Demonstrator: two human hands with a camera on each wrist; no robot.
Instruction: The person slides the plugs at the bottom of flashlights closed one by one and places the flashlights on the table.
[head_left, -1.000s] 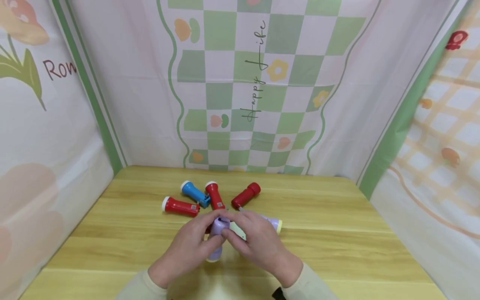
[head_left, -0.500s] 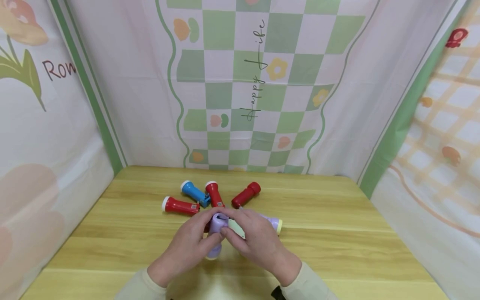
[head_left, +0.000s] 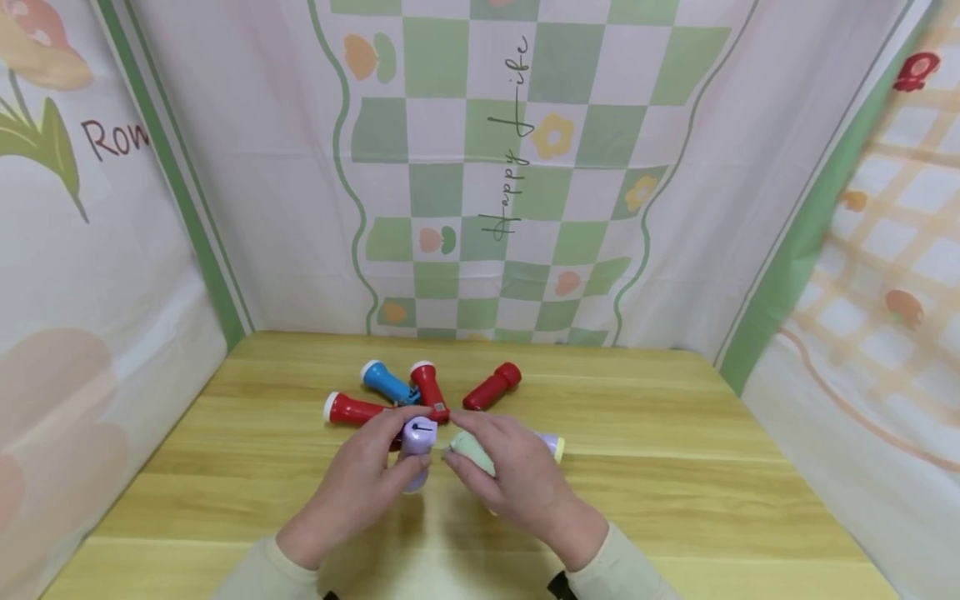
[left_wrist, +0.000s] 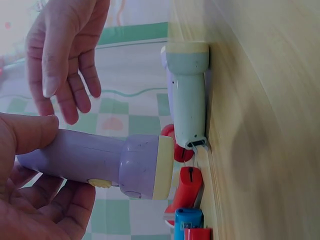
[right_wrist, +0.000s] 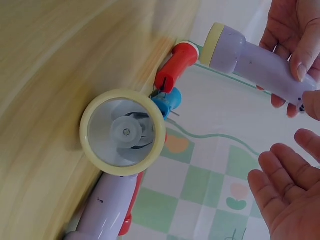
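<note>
My left hand (head_left: 360, 475) grips a light purple flashlight (left_wrist: 90, 157) around its tail end, above the table. Its cream-rimmed head points down, and a black slot shows in its tail in the head view. My right hand (head_left: 525, 471) is apart from it, fingers loosely bent and nothing in them, as the right wrist view shows of that hand (right_wrist: 295, 200). Below the right hand a mint green flashlight (left_wrist: 190, 100) lies on the table, with a wire loop at its tail. A second purple flashlight (right_wrist: 107, 207) lies beside it, partly hidden by the hand in the head view.
Toward the back lie a red flashlight (head_left: 352, 409), a blue flashlight (head_left: 386, 381), another red flashlight (head_left: 428, 389) and a darker red one (head_left: 493, 387). The wooden table (head_left: 675, 483) meets printed curtains (head_left: 300, 208) at the back and sides.
My right hand has come off the purple flashlight. The left hand has drawn it slightly left, opening a gap between the hands. More of the mint green flashlight shows.
</note>
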